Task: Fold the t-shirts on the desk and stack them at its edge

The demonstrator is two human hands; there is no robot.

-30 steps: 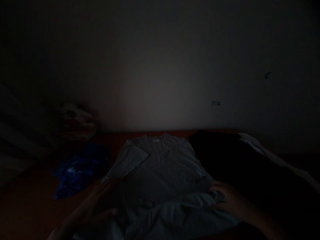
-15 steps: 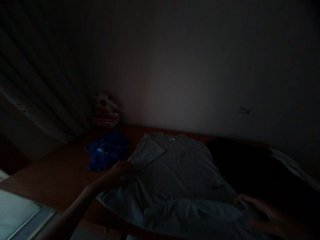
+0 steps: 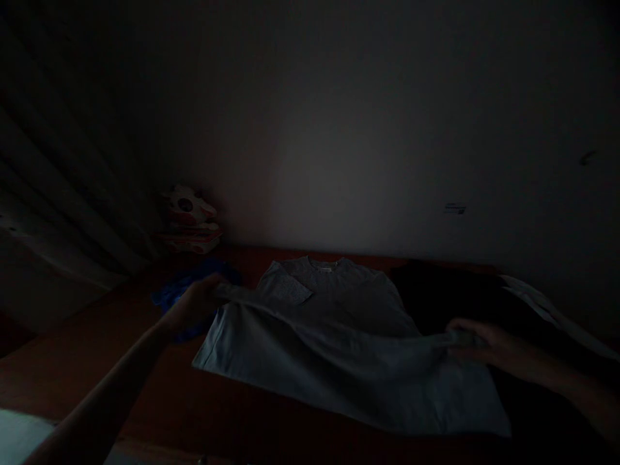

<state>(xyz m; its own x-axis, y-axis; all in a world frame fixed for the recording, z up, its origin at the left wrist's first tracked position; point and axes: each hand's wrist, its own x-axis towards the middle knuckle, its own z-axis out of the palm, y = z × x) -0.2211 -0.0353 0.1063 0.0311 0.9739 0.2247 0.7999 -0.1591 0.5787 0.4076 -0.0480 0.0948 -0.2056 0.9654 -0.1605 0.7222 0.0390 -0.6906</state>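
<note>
A grey short-sleeved T-shirt [image 3: 339,355] lies with its collar toward the wall, and its lower part is lifted into a raised fold across the front. My left hand [image 3: 201,297] is closed on the left end of that fold, above the blue cloth. At the right end, my right hand [image 3: 472,339] grips the same fold between thumb and fingers. The fabric sags between both hands, and the hem hangs down over the table. The folded-in sleeves are partly hidden behind the raised cloth.
A crumpled blue cloth [image 3: 179,287] lies on the brown table [image 3: 111,361] at left. Black cloth [image 3: 445,297] and a white strip of cloth [image 3: 533,300] are at right. A cow-like toy [image 3: 186,206] sits by the curtain [image 3: 72,194]. The wall [image 3: 339,161] rises behind.
Both hands have gone up, lifting the lower part of the T-shirt off the table into a taut fold. The hem has pulled away from the table's front edge.
</note>
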